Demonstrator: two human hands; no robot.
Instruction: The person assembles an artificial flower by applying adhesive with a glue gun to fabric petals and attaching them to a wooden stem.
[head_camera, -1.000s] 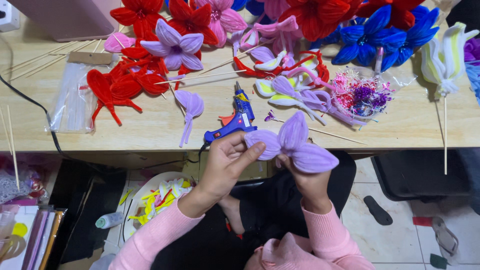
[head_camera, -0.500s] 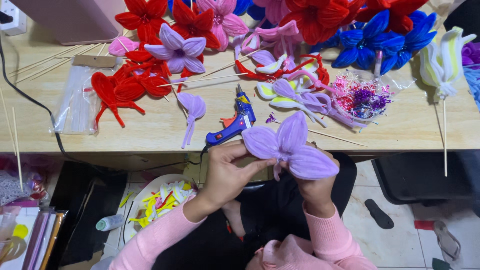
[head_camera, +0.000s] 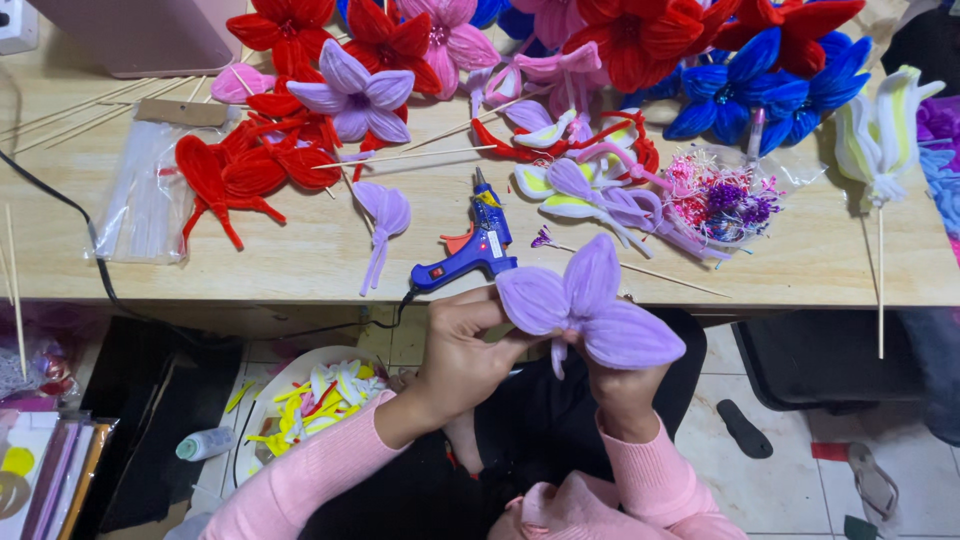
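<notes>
A half-made lilac pipe-cleaner flower (head_camera: 585, 305) with three fuzzy petals is held in front of the wooden table's front edge (head_camera: 250, 285). My right hand (head_camera: 620, 385) grips it from below at the stem, under the petals. My left hand (head_camera: 462, 345) holds the left petal between thumb and fingers. Both wrists wear pink sleeves. A blue hot glue gun (head_camera: 470, 250) lies on the table just above my left hand, its black cord running down over the edge.
Finished red, purple, pink and blue flowers (head_camera: 350, 95) crowd the table's back. Loose lilac petals (head_camera: 385, 215), thin wooden skewers (head_camera: 640, 270), a bag of sticks (head_camera: 145, 190) and a packet of stamens (head_camera: 720, 195) lie nearby. A plate of scraps (head_camera: 310, 400) sits on the floor.
The lilac flower has shifted slightly and my left hand's fingers have moved along the left petal. Nothing on the table has moved.
</notes>
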